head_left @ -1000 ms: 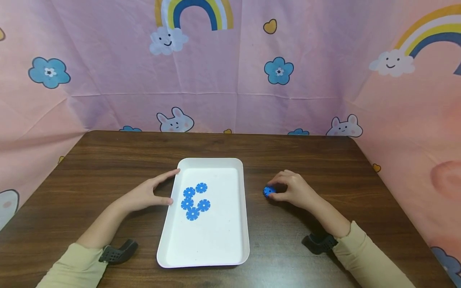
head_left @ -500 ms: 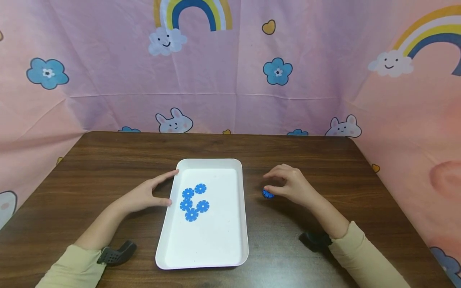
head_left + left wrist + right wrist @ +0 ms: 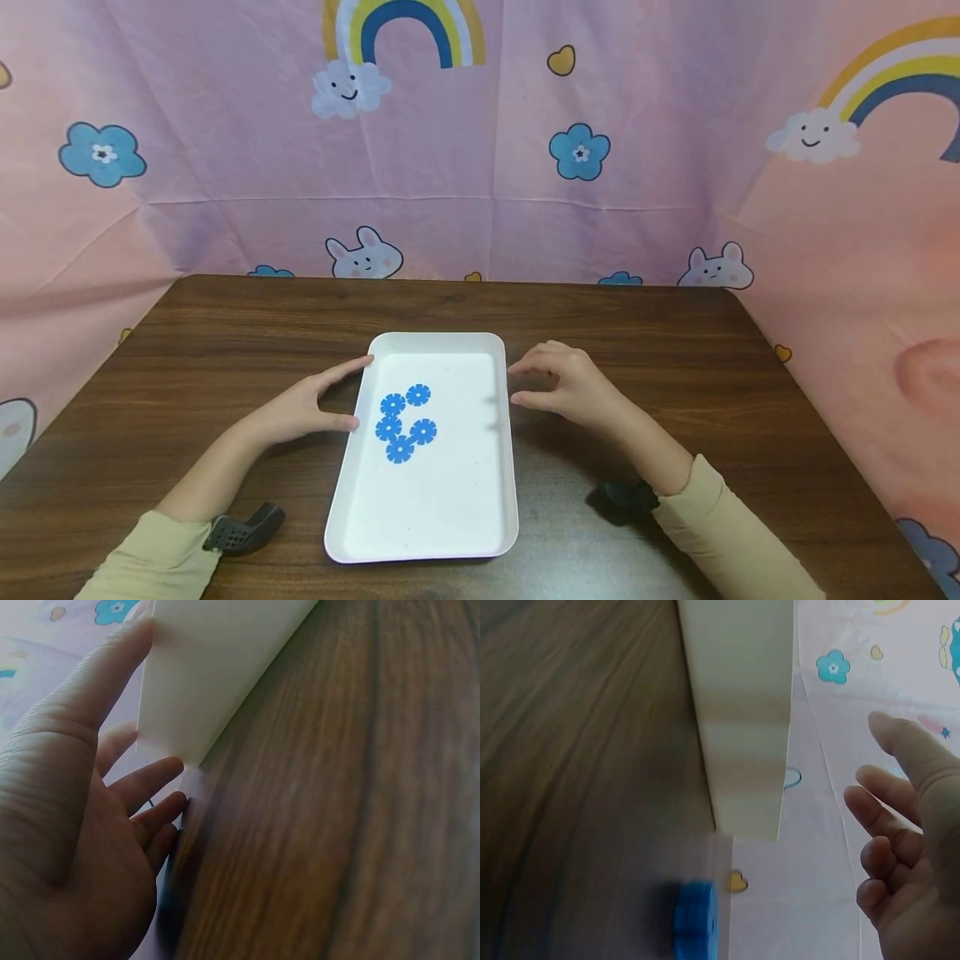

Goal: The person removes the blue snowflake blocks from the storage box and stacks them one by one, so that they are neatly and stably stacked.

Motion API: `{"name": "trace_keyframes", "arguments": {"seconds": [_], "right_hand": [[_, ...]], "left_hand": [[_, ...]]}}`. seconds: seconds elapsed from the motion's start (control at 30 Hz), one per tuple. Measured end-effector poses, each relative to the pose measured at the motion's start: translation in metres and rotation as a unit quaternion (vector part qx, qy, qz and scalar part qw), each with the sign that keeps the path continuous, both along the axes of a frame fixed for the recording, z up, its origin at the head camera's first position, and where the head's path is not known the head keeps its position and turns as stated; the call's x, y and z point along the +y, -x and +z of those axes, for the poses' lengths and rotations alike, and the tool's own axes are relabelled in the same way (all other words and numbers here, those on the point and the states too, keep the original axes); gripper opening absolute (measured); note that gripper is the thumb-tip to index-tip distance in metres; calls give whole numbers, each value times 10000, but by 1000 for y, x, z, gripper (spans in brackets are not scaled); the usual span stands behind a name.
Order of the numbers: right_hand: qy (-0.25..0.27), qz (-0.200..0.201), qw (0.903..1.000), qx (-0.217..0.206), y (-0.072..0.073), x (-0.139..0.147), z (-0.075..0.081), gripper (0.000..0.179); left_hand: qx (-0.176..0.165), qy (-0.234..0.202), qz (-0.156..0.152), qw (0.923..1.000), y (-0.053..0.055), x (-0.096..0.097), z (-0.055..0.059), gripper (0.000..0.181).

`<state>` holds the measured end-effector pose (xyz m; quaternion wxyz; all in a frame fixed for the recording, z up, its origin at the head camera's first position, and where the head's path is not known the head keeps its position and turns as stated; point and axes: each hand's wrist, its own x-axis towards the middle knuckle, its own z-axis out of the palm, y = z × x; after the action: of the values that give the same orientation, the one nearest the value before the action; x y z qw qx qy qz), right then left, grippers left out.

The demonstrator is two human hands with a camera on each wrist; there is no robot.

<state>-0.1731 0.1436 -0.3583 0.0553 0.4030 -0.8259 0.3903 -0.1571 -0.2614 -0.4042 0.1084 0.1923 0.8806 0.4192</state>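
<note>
Several flat blue notched discs (image 3: 400,450), like snowflake-shaped building pieces, lie in the left half of a white tray (image 3: 457,508). My left hand (image 3: 303,406) rests its straight forefinger and thumb against the tray's left rim. Just beyond the right rim, my right hand (image 3: 570,387) hovers with thumb and fingers apart and nothing between them. The right wrist view shows a blue piece (image 3: 695,921) on the table, thick like a stack of such discs; in the head view my right hand hides it.
The dark wooden table (image 3: 637,317) runs back to a pink and lilac cloth (image 3: 450,158) printed with rainbows, flowers and rabbits. Black wrist devices sit at both sleeves, the left device (image 3: 243,530) close over the tabletop.
My right hand has let go of the blue piece, lifted off it and moved left to the tray's right rim. The left hand and the discs in the tray have stayed put.
</note>
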Motion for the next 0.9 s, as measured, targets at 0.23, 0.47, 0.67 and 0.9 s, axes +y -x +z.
{"name": "trace_keyframes", "arguments": {"seconds": [0.23,0.47,0.67,0.9], "right_hand": [[-253,198,9995,-68,-2,-25,2,32],[-467,587,9968,-280,-3,-47,-1,35],[-669,858,9921,-632,-4,-66,-3,37],[-1020,983,9873,-721,-2,-85,-10,37]], "left_hand": [[-18,31,-40,10000,0,1,1,85],[-19,20,-39,10000,-2,2,4,84],[36,43,-43,10000,0,1,1,84],[97,39,-76,9999,1,0,-2,84]]}}
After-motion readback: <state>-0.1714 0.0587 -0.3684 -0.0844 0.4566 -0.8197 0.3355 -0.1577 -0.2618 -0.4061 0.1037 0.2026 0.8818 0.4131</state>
